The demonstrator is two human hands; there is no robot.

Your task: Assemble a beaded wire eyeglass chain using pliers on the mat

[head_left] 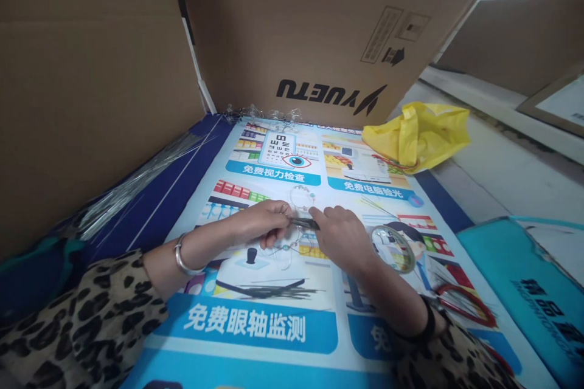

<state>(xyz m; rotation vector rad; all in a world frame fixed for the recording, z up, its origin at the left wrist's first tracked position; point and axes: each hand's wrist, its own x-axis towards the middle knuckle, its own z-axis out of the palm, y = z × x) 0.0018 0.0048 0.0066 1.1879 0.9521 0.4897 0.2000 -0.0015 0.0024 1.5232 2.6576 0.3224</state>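
Observation:
Close together over the printed sheet, my two hands work on one thin wire piece. My left hand (pixel 269 223) pinches the clear wire piece with small beads (pixel 286 248), which hangs in loops below the fingers. My right hand (pixel 342 237) is wrapped round small dark metal pliers (pixel 305 223), whose jaws point left and meet the fingertips of my left hand. What lies between the jaws is too small to make out. Just beyond the hands lies a beaded wire ring (pixel 302 196). Loose dark wires (pixel 278 289) lie on the sheet nearer me.
A roll of clear tape (pixel 393 248) lies beside my right forearm, with a red wire coil (pixel 466 305) farther right. Several wire pieces (pixel 278 115) line the cardboard box (pixel 292 30). Thin wires (pixel 141 176) lie left; a yellow bag (pixel 417 137) and teal bag (pixel 520 292) right.

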